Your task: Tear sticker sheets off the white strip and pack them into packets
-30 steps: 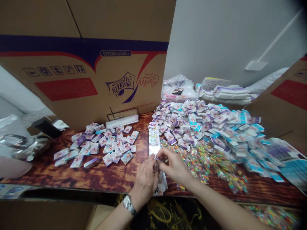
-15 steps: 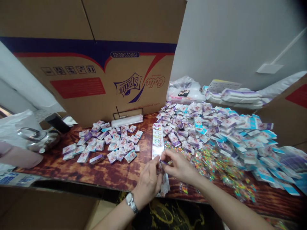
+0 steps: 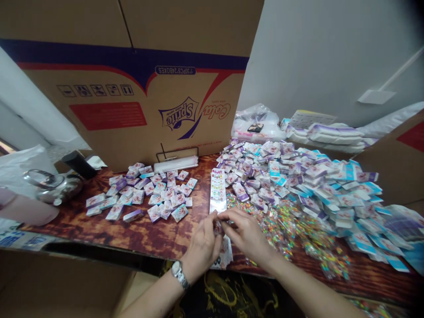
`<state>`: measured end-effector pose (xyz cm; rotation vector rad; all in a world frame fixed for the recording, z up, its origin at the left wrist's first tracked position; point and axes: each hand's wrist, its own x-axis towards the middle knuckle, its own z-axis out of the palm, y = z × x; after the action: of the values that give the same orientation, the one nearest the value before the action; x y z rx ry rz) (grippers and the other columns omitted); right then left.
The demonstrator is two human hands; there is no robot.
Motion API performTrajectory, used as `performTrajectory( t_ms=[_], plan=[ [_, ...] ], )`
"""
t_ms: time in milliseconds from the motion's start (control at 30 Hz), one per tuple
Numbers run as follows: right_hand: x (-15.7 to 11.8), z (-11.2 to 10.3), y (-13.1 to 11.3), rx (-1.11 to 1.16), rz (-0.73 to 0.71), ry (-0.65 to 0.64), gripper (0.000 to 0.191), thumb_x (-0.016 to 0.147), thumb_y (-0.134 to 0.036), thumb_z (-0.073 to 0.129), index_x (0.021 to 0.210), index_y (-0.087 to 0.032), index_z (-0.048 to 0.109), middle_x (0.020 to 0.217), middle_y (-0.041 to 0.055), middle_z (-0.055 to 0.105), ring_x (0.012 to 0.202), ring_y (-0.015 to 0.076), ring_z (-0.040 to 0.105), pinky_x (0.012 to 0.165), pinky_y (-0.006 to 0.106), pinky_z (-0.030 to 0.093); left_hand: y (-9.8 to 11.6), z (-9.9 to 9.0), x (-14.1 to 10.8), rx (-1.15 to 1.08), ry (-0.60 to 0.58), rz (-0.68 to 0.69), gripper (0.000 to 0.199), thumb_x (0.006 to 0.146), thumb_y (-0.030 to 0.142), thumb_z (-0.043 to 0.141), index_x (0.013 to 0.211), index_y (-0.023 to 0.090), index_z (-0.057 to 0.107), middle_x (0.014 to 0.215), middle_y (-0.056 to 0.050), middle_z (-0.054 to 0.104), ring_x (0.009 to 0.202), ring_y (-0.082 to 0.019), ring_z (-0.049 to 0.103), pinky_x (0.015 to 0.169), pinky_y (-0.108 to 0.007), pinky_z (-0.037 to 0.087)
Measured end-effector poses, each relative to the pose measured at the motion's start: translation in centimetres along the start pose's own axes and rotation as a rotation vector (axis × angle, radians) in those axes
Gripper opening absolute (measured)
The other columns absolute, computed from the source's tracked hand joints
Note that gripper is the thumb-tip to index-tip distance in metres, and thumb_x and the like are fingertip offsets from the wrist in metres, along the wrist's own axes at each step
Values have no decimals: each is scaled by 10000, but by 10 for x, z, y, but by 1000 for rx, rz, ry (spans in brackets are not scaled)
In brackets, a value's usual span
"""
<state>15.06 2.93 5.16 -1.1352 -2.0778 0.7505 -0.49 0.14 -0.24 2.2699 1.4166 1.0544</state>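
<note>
Upside down, the carton (image 3: 155,141) reads "Sprite" and "Cola"; left hand (image 3: 202,243) and right hand (image 3: 247,230) pinch a small, mostly hidden item (image 3: 217,227).

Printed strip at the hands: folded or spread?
Spread at its far end: the strip lies flat on the table, printed rows up. The left hand and right hand cover its middle, so cannot tell there.

white boxes (image 3: 298,172) edged purple or blue, multicoloured packets (image 3: 300,233), white strip (image 3: 217,187) with coloured dots, mottled red-brown table (image 3: 139,236)
</note>
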Motion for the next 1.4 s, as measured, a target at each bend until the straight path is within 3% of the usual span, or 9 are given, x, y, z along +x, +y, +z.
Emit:
performTrajectory(
  t_ms=[233,367,600,1133,1400],
  plan=[
    [-21,24,8,152,54,208,251,902,-194,462,1138,-220,543,1083,58,647,1002,182,614,864,314,497,-2,2,-2,88,42,-14,513,851,146,443,1335,57,296,1213,-200,546,1105,-242,553,907,-379,490],
    [-30,42,10,260,119,308,286,921,-225,449,1201,-224,506,1164,72,618,1091,186,578,936,344,473,2,8,-4,219,66,50,550,911,177,371,1410,56,173,1325,-224,465,1234,-263,452,965,-412,443],
    [-29,50,8,503,230,348,316,926,-293,455,1223,-188,474,1153,109,635,1091,202,589,924,363,498,1,15,-8,337,61,109,621,934,175,337,1437,42,-2,1383,-250,387,1300,-291,359,977,-434,420],
    [-29,41,18,35,-19,423,217,902,-192,476,1087,-232,583,1034,55,664,960,185,626,846,332,505,5,11,-7,312,21,151,634,935,168,343,1436,43,-24,1391,-254,373,1295,-293,367,984,-430,416],
    [-28,40,16,-1,-41,414,223,903,-192,469,1090,-233,584,1006,56,665,934,188,629,809,331,513,6,11,-7,283,22,148,629,934,160,339,1435,37,-21,1390,-265,365,1298,-302,357,979,-441,416]
  ],
)
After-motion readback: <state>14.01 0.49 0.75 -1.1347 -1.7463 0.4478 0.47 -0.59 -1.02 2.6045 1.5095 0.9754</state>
